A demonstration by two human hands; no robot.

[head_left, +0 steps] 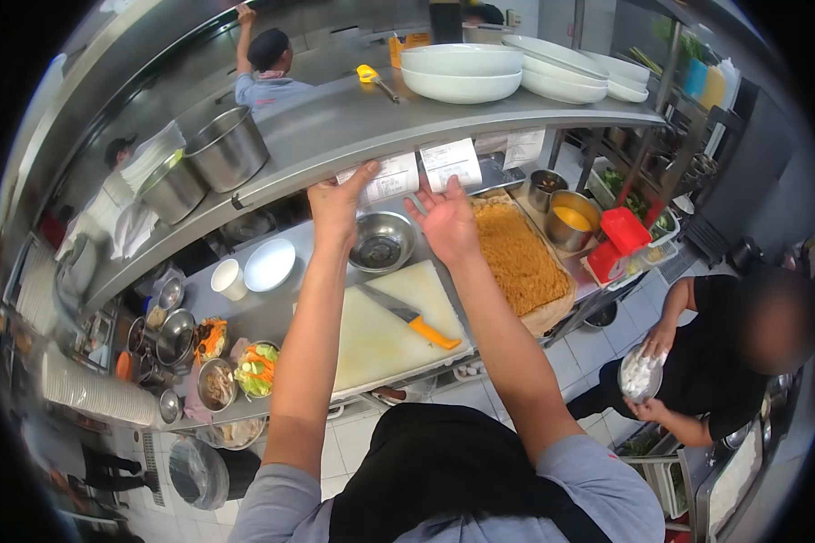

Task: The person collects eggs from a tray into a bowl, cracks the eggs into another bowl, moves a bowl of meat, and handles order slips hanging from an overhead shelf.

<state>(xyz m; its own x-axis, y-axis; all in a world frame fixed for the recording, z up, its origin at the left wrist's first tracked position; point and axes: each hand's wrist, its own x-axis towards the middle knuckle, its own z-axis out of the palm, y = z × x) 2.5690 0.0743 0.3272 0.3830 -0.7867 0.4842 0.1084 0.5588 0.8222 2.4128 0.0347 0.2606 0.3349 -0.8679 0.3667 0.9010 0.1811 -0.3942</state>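
Both my arms are raised to the front edge of the steel shelf, where printed paper tickets hang. The thumb of my left hand (337, 206) presses on the left end of one order ticket (391, 177), with its fingers behind the paper. My right hand (447, 221) has its fingers apart, and a fingertip touches the bottom of the second ticket (451, 165). Below the hands are a steel bowl (381, 242) and a white cutting board (380, 339). A knife (430, 331) with an orange handle lies on the board.
White bowls (462, 72), a yellow-handled tool (376, 80) and steel pots (215, 149) stand on the shelf. A tray of orange-brown food (516, 258) lies right of the board. A co-worker in black (733, 362) holds a bowl of white stuff (641, 375) at the right.
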